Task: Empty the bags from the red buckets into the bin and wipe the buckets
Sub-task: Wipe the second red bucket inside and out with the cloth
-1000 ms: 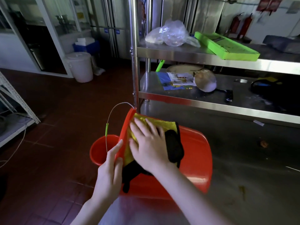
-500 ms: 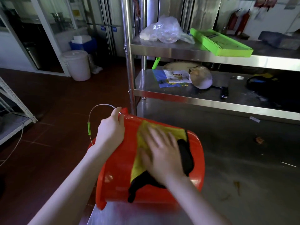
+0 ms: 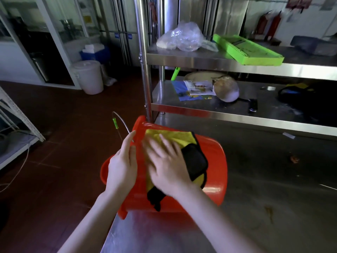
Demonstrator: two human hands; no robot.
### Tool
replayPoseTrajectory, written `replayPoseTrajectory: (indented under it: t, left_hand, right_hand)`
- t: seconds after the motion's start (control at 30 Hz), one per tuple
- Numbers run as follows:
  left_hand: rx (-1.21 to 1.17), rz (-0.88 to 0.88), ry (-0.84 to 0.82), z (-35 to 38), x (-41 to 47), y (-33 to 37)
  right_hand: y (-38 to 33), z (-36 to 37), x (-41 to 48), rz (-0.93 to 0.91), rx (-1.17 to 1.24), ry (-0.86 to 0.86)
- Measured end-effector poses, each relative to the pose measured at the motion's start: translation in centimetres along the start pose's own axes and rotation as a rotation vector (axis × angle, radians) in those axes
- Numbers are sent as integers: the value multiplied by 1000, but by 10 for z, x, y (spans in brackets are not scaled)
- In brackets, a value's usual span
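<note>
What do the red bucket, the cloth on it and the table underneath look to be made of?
The red bucket looks like glossy moulded plastic, smooth with soft highlights. The cloth seems soft microfibre, fuzzy and folding. The table appears brushed stainless steel: grey, streaky reflections.

Red bucket (image 3: 215, 161), yellow-black cloth (image 3: 182, 141)

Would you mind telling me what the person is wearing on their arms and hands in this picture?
The left hand and right hand are gloveless, and both forearms are bare down to the picture's edge: no sleeves, watch or bracelet. No ring shows on the left; the right hand's fingers are too blurred to tell.
</note>
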State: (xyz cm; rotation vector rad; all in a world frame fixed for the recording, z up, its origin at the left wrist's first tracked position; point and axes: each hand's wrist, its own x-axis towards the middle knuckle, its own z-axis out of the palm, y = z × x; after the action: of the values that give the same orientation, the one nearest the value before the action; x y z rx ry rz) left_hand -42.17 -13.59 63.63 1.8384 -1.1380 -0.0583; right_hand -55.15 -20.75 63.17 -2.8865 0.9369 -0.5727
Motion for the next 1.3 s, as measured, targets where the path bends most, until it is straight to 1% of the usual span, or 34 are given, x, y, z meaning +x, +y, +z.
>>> replayPoseTrajectory:
  t: [0.07,0.13,0.2,0.3,0.33,0.43,0.47,0.5,0.53,0.67,0.73,0.8,0.87,0.97,1.0,1.07,1.1,1.13,1.17,1.2,1.3]
  left_hand:
    - [-11,23,-21,-3,-2,-4]
    - [-19,46,-39,-5,-6,-6]
    - [-20,39,-42,-5,-9,-9]
    - [-37,10,-38,-6,-14,-12]
    - [-37,0,-38,-8,-16,-13]
    - [-38,-49,-53,-8,-20,-14]
    - [1,-32,-32,-7,-19,-13]
    - [54,-4,-7,-5,-16,-10]
    - [95,18,12,-4,-13,-7]
    - [160,34,14,1,6,-2]
    - [147,38,-10,1,14,-5]
    - [99,45,-39,0,16,-9]
    - [56,49,-50,1,16,-14]
    - [31,32,-46,2,18,-15]
    - [31,31,-45,2,17,-15]
    - [43,27,-46,4,17,-13]
    - [61,25,-47,5,19,-12]
    - [84,23,-48,5,21,-11]
    - [105,24,-52,6,24,-10]
    - [119,28,-59,6,26,-10]
    - [111,31,-94,4,26,-14]
  right_hand:
    - [-8,7,-13,-127,-30,-1]
    - [-2,11,-23,-135,-50,14]
    - [1,10,-18,-51,-45,30]
    - [11,4,22,131,-7,-12]
    - [20,1,44,190,38,-53]
    - [57,-7,102,380,220,-320]
    - [65,-9,112,406,257,-380]
    - [71,-9,114,393,268,-391]
    - [72,-9,107,342,254,-357]
    - [52,0,19,5,30,5]
    - [43,10,-29,-75,-56,83]
    - [42,17,-52,-96,-66,106]
    - [50,12,-43,-53,-45,92]
    - [80,-3,-2,150,5,61]
    - [97,-8,14,236,59,7]
    - [135,-17,41,399,219,-190]
    - [151,-20,48,466,302,-289]
    - [162,-21,51,497,366,-341]
    - [169,-20,49,488,399,-340]
    - [171,-19,43,453,404,-303]
    - [156,-17,7,264,282,-90]
